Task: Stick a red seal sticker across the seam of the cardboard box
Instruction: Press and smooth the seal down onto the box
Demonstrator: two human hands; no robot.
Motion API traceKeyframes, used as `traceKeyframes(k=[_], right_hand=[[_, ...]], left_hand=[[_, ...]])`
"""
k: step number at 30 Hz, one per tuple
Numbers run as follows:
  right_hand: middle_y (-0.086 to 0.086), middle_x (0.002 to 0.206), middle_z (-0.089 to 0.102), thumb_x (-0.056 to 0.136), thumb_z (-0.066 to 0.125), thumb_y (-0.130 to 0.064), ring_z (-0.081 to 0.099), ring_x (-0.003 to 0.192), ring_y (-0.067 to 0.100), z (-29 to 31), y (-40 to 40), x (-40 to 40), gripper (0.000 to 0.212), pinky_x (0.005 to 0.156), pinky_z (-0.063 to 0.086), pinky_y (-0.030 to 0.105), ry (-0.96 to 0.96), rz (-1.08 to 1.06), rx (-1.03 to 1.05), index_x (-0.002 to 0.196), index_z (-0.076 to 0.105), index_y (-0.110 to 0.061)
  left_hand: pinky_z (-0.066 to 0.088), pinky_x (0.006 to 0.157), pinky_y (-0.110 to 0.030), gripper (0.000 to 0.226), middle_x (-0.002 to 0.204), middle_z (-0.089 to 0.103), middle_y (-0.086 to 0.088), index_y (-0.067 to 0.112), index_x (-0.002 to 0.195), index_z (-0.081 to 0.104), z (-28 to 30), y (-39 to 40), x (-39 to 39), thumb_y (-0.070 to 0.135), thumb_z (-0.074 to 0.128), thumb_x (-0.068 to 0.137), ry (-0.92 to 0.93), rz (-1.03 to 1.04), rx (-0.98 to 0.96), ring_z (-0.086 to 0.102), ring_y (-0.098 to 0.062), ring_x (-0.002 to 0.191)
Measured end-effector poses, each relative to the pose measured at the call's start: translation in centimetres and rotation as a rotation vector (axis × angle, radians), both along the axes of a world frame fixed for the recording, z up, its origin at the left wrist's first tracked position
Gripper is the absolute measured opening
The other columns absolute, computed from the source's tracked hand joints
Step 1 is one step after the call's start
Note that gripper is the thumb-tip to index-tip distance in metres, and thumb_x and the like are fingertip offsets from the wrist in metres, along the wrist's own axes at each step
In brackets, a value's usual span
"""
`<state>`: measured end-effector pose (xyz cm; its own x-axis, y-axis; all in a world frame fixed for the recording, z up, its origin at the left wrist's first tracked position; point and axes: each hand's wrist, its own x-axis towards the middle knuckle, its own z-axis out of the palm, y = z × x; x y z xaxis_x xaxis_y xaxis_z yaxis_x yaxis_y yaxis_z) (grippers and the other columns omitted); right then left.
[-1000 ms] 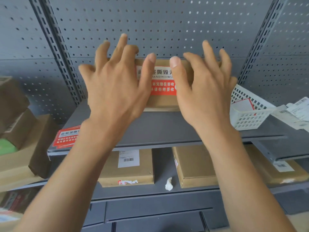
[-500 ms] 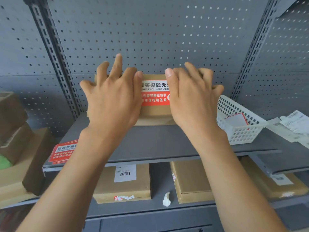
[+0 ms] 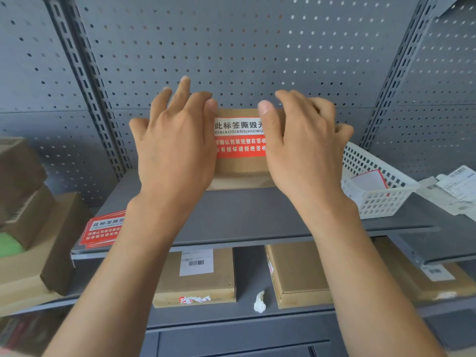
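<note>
Pressing step: red-and-white seal sticker sits between flat, spread fingers of left hand and right hand on brown cardboard box. Nothing gripped. Next: likely smooth edges outward.

1. Even, soft daylight; nothing is dim.
2. The pegboard holes at upper right glow white, lit from behind.
3. Wide-angle bending curves the uprights near the frame's edges.
4. The fingertips and the left edge are blurred.

A grey shelf carries a cardboard box under the fingers, stickers left of them, a white basket right.
</note>
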<state>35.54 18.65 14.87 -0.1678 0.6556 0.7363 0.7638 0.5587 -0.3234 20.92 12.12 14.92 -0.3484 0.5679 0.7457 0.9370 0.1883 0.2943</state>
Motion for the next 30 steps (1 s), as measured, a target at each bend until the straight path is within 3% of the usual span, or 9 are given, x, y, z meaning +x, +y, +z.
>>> traceKeyframes(k=[4, 7, 12, 16, 19, 23, 30], right_hand=[[-0.002, 0.153, 0.051, 0.096, 0.023, -0.072, 0.038, 0.141, 0.027, -0.1, -0.1, -0.6, 0.07, 0.1, 0.029, 0.058, -0.044, -0.047, -0.05, 0.132, 0.06, -0.025], [-0.001, 0.156, 0.047, 0.095, 0.026, -0.074, 0.038, 0.142, 0.028, -0.3, 0.0, -0.6, 0.069, 0.098, 0.029, 0.058, -0.081, -0.071, -0.026, 0.13, 0.061, -0.026], [-0.001, 0.148, 0.056, 0.107, 0.033, -0.045, 0.045, 0.136, 0.026, -0.7, 0.8, 0.4, 0.042, 0.09, 0.029, 0.048, -0.032, 0.004, 0.062, 0.127, 0.063, -0.024], [0.001, 0.135, 0.064, 0.108, 0.037, -0.029, 0.052, 0.129, 0.026, -0.8, 1.0, 1.0, 0.033, 0.085, 0.025, 0.042, 0.059, 0.036, 0.091, 0.126, 0.062, -0.015], [-0.004, 0.138, 0.062, 0.106, 0.034, -0.046, 0.049, 0.134, 0.024, -0.6, 0.5, 0.4, 0.043, 0.093, 0.031, 0.049, 0.092, -0.009, 0.069, 0.128, 0.062, -0.022], [-0.005, 0.147, 0.057, 0.097, 0.028, -0.068, 0.042, 0.141, 0.024, -0.1, 0.2, -0.3, 0.063, 0.102, 0.03, 0.057, 0.033, -0.044, 0.025, 0.128, 0.063, -0.027], [-0.003, 0.148, 0.056, 0.097, 0.035, -0.067, 0.044, 0.14, 0.026, -1.1, 1.0, 0.4, 0.059, 0.1, 0.033, 0.057, -0.008, -0.015, 0.061, 0.129, 0.062, -0.026]], left_hand=[[0.033, 0.102, -0.057, 0.05, 0.16, 0.044, -0.009, 0.022, 0.128, 0.065, -0.1, 0.2, 0.6, 0.051, 0.029, 0.108, 0.03, 0.037, -0.037, 0.036, -0.034, 0.149], [0.034, 0.101, -0.057, 0.055, 0.16, 0.044, -0.009, 0.021, 0.13, 0.065, -0.2, 0.3, 0.5, 0.057, 0.032, 0.106, 0.069, 0.05, -0.053, 0.037, -0.035, 0.149], [0.037, 0.1, -0.058, 0.043, 0.159, 0.045, -0.009, 0.019, 0.126, 0.066, -0.3, 0.1, -0.4, 0.039, 0.032, 0.108, 0.079, 0.009, -0.032, 0.037, -0.037, 0.148], [0.036, 0.105, -0.063, 0.046, 0.163, 0.04, -0.009, 0.019, 0.146, 0.053, 0.0, -0.2, -0.7, 0.035, 0.03, 0.109, 0.037, -0.054, -0.007, 0.028, -0.035, 0.154], [0.036, 0.106, -0.061, 0.054, 0.166, 0.034, -0.005, 0.024, 0.156, 0.038, 0.2, -0.3, 0.4, 0.045, 0.027, 0.108, 0.053, -0.071, -0.007, 0.019, -0.031, 0.158], [0.04, 0.099, -0.058, 0.064, 0.167, 0.032, -0.009, 0.025, 0.151, 0.046, 0.0, -0.1, 0.7, 0.063, 0.029, 0.103, 0.149, -0.029, -0.054, 0.018, -0.035, 0.157], [0.041, 0.091, -0.057, 0.063, 0.166, 0.032, -0.012, 0.023, 0.143, 0.055, -0.8, -0.1, -0.8, 0.063, 0.039, 0.099, 0.274, -0.108, -0.074, 0.02, -0.038, 0.156]])
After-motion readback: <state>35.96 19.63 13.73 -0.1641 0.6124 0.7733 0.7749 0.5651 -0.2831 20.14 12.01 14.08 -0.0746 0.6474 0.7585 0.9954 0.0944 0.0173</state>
